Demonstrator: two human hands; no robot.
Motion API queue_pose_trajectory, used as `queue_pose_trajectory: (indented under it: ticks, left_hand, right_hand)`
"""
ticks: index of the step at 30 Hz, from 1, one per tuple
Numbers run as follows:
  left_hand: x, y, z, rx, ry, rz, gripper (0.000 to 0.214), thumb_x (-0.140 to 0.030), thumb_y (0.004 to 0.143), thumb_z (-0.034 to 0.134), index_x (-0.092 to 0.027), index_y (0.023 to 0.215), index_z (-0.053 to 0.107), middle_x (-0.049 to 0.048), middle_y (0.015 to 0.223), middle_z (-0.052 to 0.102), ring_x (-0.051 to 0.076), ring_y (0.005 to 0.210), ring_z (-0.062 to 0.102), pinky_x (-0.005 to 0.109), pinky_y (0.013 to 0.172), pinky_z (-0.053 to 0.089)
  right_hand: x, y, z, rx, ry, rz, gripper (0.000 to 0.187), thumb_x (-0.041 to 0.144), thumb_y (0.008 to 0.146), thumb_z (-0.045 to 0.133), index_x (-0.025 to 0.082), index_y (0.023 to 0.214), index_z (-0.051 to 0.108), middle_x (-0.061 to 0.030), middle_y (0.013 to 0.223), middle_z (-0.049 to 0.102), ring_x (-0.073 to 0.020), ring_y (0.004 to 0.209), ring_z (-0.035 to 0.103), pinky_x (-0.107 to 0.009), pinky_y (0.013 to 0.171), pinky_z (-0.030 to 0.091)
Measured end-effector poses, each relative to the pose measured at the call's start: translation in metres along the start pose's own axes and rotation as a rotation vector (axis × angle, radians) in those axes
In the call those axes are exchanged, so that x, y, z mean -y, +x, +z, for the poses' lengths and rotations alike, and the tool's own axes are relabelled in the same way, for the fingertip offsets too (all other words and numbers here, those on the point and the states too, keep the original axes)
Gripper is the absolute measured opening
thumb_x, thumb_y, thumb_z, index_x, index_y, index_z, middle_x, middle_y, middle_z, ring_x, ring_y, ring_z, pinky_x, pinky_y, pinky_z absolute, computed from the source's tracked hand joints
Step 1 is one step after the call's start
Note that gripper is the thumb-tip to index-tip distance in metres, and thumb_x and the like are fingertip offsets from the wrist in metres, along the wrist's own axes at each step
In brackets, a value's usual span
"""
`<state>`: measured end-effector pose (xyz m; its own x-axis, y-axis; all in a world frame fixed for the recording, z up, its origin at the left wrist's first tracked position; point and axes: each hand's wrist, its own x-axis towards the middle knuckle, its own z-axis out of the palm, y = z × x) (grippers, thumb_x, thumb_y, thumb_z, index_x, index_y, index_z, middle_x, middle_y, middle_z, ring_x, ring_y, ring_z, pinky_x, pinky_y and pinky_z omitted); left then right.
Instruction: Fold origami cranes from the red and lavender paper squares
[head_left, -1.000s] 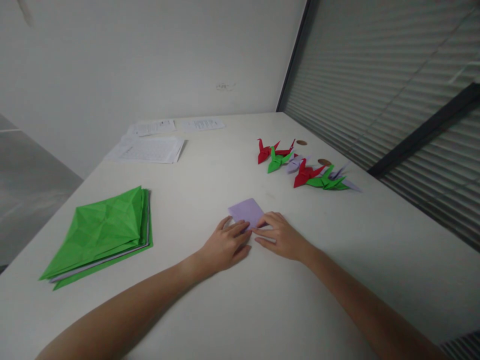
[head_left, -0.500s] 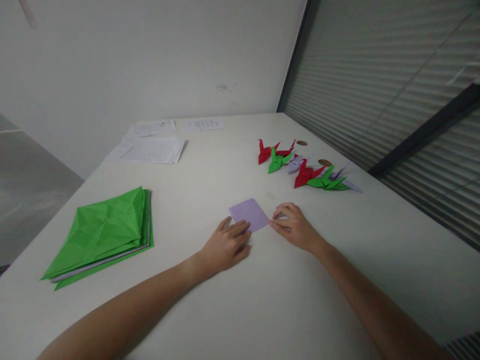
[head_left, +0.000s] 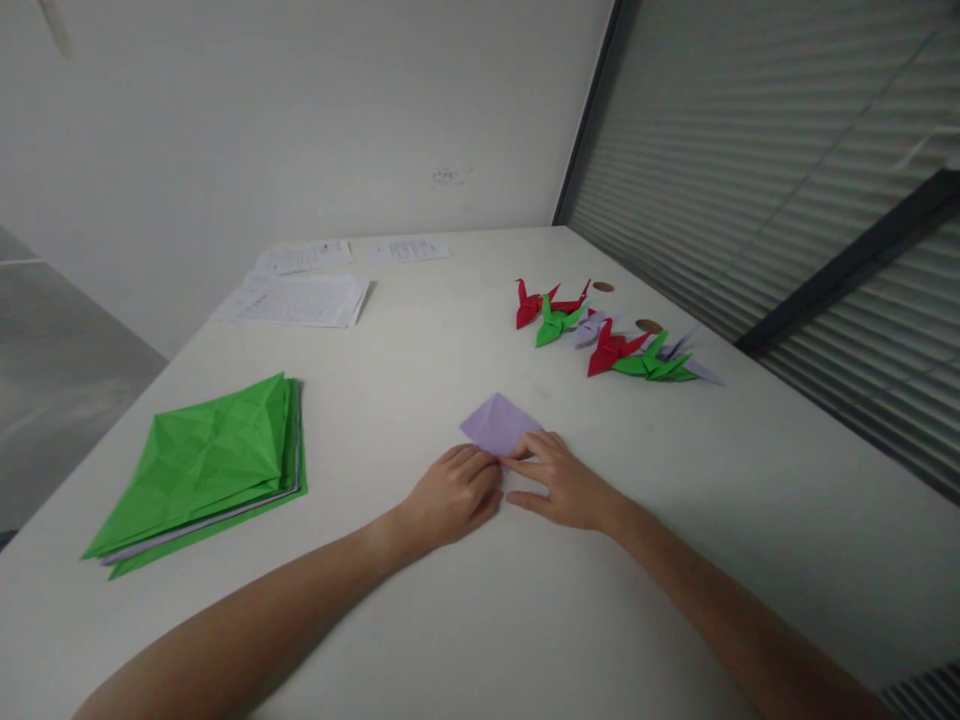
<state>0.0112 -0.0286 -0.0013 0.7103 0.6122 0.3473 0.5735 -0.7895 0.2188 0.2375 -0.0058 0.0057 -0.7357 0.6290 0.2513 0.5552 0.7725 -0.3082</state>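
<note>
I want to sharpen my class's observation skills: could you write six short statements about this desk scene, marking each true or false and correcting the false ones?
1. The right hand touches the purple paper. True.
2. The left hand is gripping a folded bird. False: the left hand is at the near edge of the purple paper.
3. The green-topped stack lies to the left of both hands. True.
4. All the folded birds are green. False: the folded birds are red, green and purple.
5. The printed sheets are nearer the person than the green-topped stack. False: the printed sheets lie farther away.
6. The window blinds are on the right. True.
</note>
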Motion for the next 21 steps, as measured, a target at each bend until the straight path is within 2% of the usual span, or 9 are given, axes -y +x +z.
queue_pose_trajectory:
  ticks: [3, 7, 12, 21]
  left_hand:
    - [0.001, -0.001, 0.000, -0.009, 0.031, -0.042, 0.024, -0.029, 0.092, 0.050, -0.015, 0.110, 0.059, 0.0119, 0.112, 0.064, 0.024, 0.113, 0.058, 0.044, 0.105, 0.043]
    - [0.003, -0.003, 0.002, 0.014, 0.057, -0.025, 0.028, -0.033, 0.093, 0.050, -0.017, 0.114, 0.059, 0.0124, 0.118, 0.063, 0.026, 0.129, 0.048, 0.046, 0.113, 0.035]
    - [0.004, -0.003, 0.003, 0.035, 0.065, -0.040, 0.030, -0.034, 0.093, 0.049, -0.018, 0.117, 0.058, 0.0127, 0.120, 0.063, 0.025, 0.128, 0.050, 0.048, 0.114, 0.033]
    - [0.004, -0.003, 0.002, 0.050, 0.048, -0.040, 0.036, -0.035, 0.094, 0.048, -0.018, 0.125, 0.054, 0.0121, 0.125, 0.060, 0.024, 0.128, 0.050, 0.046, 0.114, 0.033]
  right_hand:
    - [-0.001, -0.001, 0.000, 0.000, 0.018, -0.015, 0.043, 0.045, 0.088, 0.062, 0.020, 0.123, 0.065, -0.0118, 0.106, 0.062, -0.0260, 0.102, 0.054, -0.044, 0.091, 0.044]
    - [-0.005, -0.001, 0.000, -0.007, 0.006, -0.029, 0.036, 0.042, 0.087, 0.064, 0.022, 0.116, 0.069, -0.0111, 0.108, 0.063, -0.0256, 0.104, 0.055, -0.045, 0.092, 0.043]
    - [-0.012, -0.002, -0.001, -0.024, -0.035, -0.026, 0.031, 0.041, 0.088, 0.064, 0.028, 0.115, 0.071, -0.0099, 0.109, 0.063, -0.0257, 0.107, 0.054, -0.045, 0.091, 0.042]
    - [-0.054, -0.018, -0.006, -0.156, -0.173, 0.191, 0.023, 0.039, 0.093, 0.055, 0.031, 0.099, 0.076, -0.0089, 0.109, 0.064, -0.0280, 0.109, 0.051, -0.048, 0.094, 0.041]
